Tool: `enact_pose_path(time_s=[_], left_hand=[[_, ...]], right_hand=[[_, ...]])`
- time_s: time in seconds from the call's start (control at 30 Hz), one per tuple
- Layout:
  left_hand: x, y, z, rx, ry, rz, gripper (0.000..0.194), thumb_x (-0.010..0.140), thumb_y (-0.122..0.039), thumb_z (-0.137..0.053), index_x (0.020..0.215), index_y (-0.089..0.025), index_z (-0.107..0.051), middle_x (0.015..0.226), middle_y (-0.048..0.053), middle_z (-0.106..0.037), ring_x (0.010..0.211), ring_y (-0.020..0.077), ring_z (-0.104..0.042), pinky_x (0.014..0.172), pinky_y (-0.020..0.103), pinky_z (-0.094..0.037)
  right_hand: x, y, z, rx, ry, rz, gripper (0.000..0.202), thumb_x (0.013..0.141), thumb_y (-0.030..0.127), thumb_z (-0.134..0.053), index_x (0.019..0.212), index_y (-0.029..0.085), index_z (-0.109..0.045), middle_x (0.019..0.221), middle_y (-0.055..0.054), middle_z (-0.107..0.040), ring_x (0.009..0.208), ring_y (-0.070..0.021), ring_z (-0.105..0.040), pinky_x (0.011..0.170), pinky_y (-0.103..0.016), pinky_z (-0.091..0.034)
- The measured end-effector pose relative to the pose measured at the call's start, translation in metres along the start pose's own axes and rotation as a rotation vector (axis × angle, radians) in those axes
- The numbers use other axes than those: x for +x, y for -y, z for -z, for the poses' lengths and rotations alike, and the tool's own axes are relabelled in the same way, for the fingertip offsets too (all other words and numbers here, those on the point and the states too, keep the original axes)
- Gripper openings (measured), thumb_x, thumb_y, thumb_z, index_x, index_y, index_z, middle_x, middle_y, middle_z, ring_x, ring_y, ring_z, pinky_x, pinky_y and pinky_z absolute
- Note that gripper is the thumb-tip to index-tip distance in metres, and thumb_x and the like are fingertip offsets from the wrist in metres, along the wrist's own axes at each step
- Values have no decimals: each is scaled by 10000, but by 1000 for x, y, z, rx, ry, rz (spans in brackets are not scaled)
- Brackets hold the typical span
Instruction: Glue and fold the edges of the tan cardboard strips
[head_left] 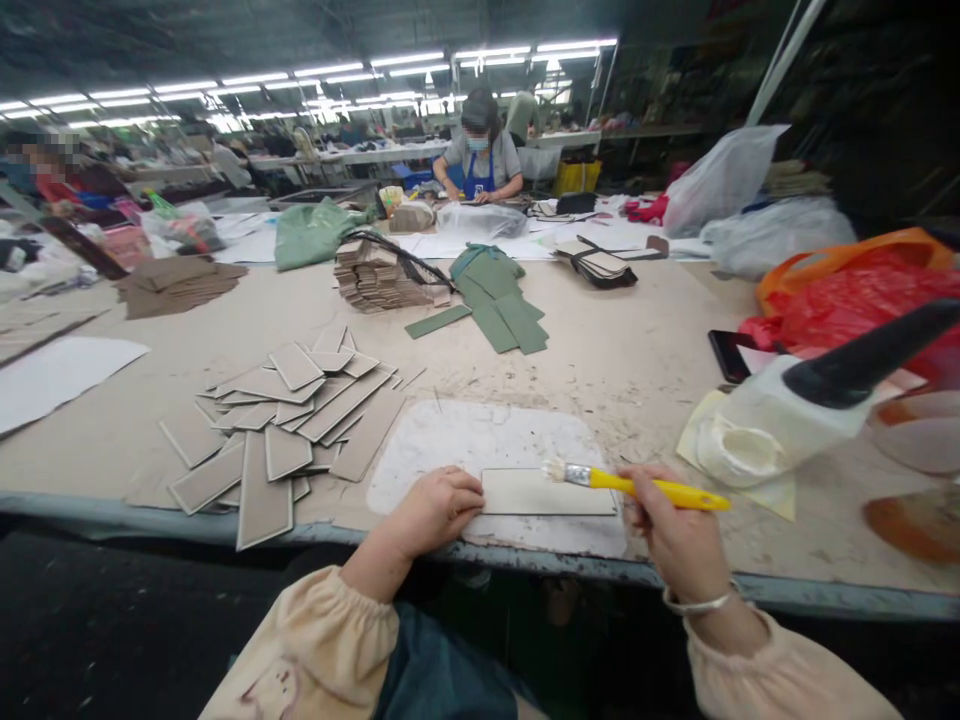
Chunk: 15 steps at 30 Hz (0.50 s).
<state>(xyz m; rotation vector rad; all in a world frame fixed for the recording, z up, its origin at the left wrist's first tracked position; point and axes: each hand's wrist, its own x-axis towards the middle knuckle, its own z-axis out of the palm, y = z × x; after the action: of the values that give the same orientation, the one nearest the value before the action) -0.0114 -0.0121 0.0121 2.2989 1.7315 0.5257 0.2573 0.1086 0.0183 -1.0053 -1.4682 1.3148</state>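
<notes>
A pale rectangular piece [525,497] with a dark edge lies flat on a white board [420,440] near the table's front edge. My left hand [444,508] presses its closed fingers on the left end of the piece. In my right hand [671,530] is a yellow-handled brush [611,480], its pale bristles pointing left over the upper part of the piece. Whether the bristles touch it is unclear. To the left of the board lies a loose pile of beige strips [266,465] with light edges.
A bottle with a black nozzle [787,420] stands at the right, near a phone [727,355] and a red bag [862,290]. Farther back lie green pieces [499,305] and a tied beige stack [382,280]. A person [480,160] works across the table.
</notes>
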Motion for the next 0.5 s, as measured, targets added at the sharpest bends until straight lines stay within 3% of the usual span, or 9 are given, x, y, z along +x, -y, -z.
enact_pose_path(time_s=[0.1,0.2,0.5], left_hand=[[2,2,1,-11,12,-4,208,891,-225,-511,874,-218,-718,935,34,-684,859,145,-604,797,283,-476],[3,3,1,-9,20,-10,211,890,-222,-510,851,-221,-717,938,30,-678,858,143,-599,793,283,-471],[3,0,2,50,51,14,197,878,-216,-523,796,-214,-702,953,31,-657,877,164,-566,782,293,-455]], right_hand=[[-11,-3,-30,-17,131,-86,352,822,505,-582,903,164,-615,525,23,-528,450,-115,-501,400,-224,-426],[-15,-8,-48,-46,211,-99,357,830,512,-568,927,170,-606,537,18,-558,465,-130,-527,433,-239,-456],[-16,-11,-66,-196,246,-66,333,835,506,-553,902,188,-624,516,16,-575,443,-144,-541,455,-251,-457]])
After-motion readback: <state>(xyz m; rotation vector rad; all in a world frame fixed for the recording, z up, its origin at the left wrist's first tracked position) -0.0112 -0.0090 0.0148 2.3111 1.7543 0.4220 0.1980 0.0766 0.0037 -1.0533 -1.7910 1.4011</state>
